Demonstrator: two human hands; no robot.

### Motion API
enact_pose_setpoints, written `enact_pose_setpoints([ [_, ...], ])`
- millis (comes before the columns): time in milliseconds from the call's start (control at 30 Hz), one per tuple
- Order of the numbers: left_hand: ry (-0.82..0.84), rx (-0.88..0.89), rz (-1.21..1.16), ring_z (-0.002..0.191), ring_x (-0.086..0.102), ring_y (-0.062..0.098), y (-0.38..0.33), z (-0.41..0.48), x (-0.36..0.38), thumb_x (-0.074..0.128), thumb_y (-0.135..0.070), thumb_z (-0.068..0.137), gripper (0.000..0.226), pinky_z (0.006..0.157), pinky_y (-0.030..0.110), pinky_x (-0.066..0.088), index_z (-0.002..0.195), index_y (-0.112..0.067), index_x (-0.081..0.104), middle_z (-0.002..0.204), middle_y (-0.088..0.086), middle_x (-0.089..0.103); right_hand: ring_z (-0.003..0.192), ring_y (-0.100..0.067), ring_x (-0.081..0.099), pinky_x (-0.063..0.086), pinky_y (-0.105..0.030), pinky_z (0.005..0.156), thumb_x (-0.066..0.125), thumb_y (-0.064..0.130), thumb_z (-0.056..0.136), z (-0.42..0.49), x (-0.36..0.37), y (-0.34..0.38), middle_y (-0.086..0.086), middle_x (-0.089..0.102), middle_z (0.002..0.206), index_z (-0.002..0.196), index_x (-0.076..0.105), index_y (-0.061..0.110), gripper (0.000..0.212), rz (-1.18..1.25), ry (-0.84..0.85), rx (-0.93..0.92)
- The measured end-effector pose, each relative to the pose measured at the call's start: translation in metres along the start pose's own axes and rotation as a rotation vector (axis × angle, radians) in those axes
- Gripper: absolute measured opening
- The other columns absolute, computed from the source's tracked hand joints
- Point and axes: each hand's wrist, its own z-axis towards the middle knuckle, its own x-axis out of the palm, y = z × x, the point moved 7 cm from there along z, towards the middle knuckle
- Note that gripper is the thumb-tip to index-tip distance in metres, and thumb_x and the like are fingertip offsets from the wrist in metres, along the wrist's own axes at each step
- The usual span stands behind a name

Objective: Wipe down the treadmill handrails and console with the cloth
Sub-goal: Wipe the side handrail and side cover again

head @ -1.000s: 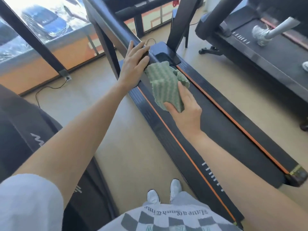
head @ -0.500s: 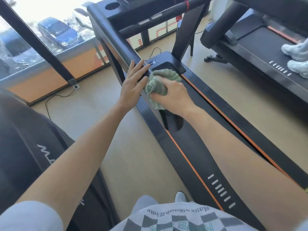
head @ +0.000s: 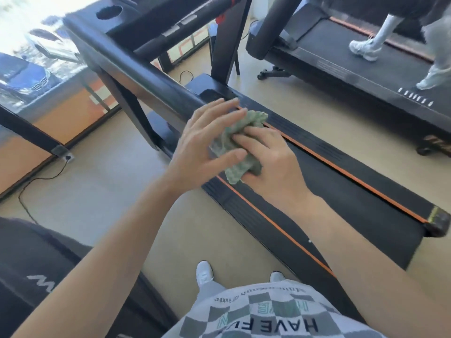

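A black treadmill handrail [head: 136, 69] runs from the upper left down to the middle of the view. At its near end, my right hand [head: 271, 157] grips a crumpled green cloth [head: 234, 140]. My left hand [head: 207, 145] lies beside it with fingers spread and straight, its fingertips over the rail end and touching the cloth. The console [head: 136, 18] with a round cup hole sits at the top. Below the hands lies the black belt deck [head: 341, 191] with orange side stripes.
A second treadmill [head: 346, 67] at the right carries another person's legs in white shoes. A dark machine [head: 36, 276] fills the lower left. A cable [head: 36, 181] trails over the beige floor below the window. My own feet stand by the deck's left edge.
The cloth went from hanging flat to bunched in my right hand. Both hands slid down along the handrail toward its near end, and the view shifted.
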Motion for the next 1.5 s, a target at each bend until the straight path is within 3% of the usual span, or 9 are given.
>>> enact_pose_setpoints([
  [133,-0.047,0.210,-0.007,0.118,0.063,0.028,0.018,-0.005,-0.009,0.077,-0.023,0.094,0.049,0.097,0.048,0.052,0.138,-0.006,0.062,0.134,0.009,0.065,0.116,-0.033,0.060,0.050,-0.043,0.099,0.067,0.020,0.082,0.023,0.013,0.026,-0.011,0.067,0.121,0.125,0.065,0.004,0.046,-0.151,0.014,-0.042],
  [233,-0.255,0.217,-0.008,0.090,0.067,0.028,0.057,-0.008,-0.026,0.076,-0.013,0.094,0.028,0.080,0.042,0.055,0.121,-0.005,0.073,0.104,0.009,0.073,0.121,-0.028,0.059,0.051,-0.042,0.098,0.073,0.018,0.080,0.035,0.028,0.039,-0.005,0.063,0.129,0.131,0.060,0.010,0.053,-0.212,0.051,0.027],
  [333,-0.302,0.164,-0.063,0.076,0.063,0.024,0.101,-0.010,-0.037,0.075,-0.009,0.094,0.009,0.067,0.038,0.054,0.102,-0.005,0.077,0.090,0.009,0.068,0.124,-0.026,0.056,0.052,-0.041,0.096,0.076,0.021,0.079,0.049,0.039,0.046,-0.002,0.054,0.140,0.132,0.058,0.012,0.057,-0.198,0.086,0.108],
  [567,-0.268,0.015,-0.065,0.073,0.049,-0.002,0.180,-0.009,-0.067,0.078,0.001,0.086,0.008,0.071,0.010,0.039,0.087,-0.006,0.074,0.085,-0.004,0.061,0.129,-0.029,0.055,0.047,-0.042,0.103,0.077,0.007,0.080,0.095,0.078,0.057,-0.004,0.061,0.139,0.129,0.066,0.012,0.051,-0.359,0.119,0.259],
  [733,-0.310,-0.136,-0.125,0.072,0.063,0.014,0.220,-0.010,-0.078,0.072,0.002,0.089,0.004,0.068,0.018,0.053,0.087,-0.002,0.073,0.088,0.008,0.066,0.132,-0.025,0.051,0.047,-0.042,0.104,0.079,0.016,0.083,0.149,0.114,0.059,0.001,0.056,0.144,0.136,0.060,0.018,0.057,-0.350,0.197,0.248],
  [933,-0.380,-0.270,-0.132,0.079,0.062,-0.005,0.289,0.004,-0.120,0.074,0.002,0.086,0.004,0.072,0.018,0.054,0.088,-0.002,0.074,0.090,0.001,0.065,0.121,-0.031,0.061,0.051,-0.039,0.096,0.081,0.002,0.074,0.196,0.173,0.074,-0.007,0.064,0.133,0.125,0.067,0.011,0.054,-0.434,0.115,0.146],
  [1167,-0.343,-0.030,-0.175,0.079,0.064,0.017,0.293,0.006,-0.112,0.073,0.005,0.087,0.007,0.063,0.035,0.058,0.084,-0.001,0.074,0.094,0.003,0.062,0.124,-0.031,0.061,0.048,-0.044,0.103,0.080,0.008,0.077,0.182,0.177,0.073,-0.009,0.064,0.135,0.123,0.069,0.009,0.047,-0.559,-0.106,0.133],
  [1367,-0.257,0.093,-0.230,0.074,0.066,0.021,0.309,0.014,-0.110,0.070,0.002,0.090,0.008,0.056,0.040,0.055,0.084,-0.004,0.072,0.089,0.007,0.065,0.125,-0.033,0.060,0.043,-0.046,0.107,0.071,-0.003,0.082,0.165,0.199,0.090,-0.011,0.066,0.132,0.114,0.074,0.006,0.033,-0.746,-0.425,0.230],
  [1500,-0.228,0.012,-0.262,0.079,0.060,-0.006,0.364,0.026,-0.133,0.069,-0.002,0.089,0.006,0.061,0.039,0.056,0.087,-0.008,0.071,0.092,0.002,0.065,0.122,-0.033,0.062,0.046,-0.047,0.105,0.069,-0.001,0.088,0.199,0.237,0.103,-0.010,0.069,0.128,0.110,0.075,0.007,0.024,-0.788,-0.463,0.221],
])
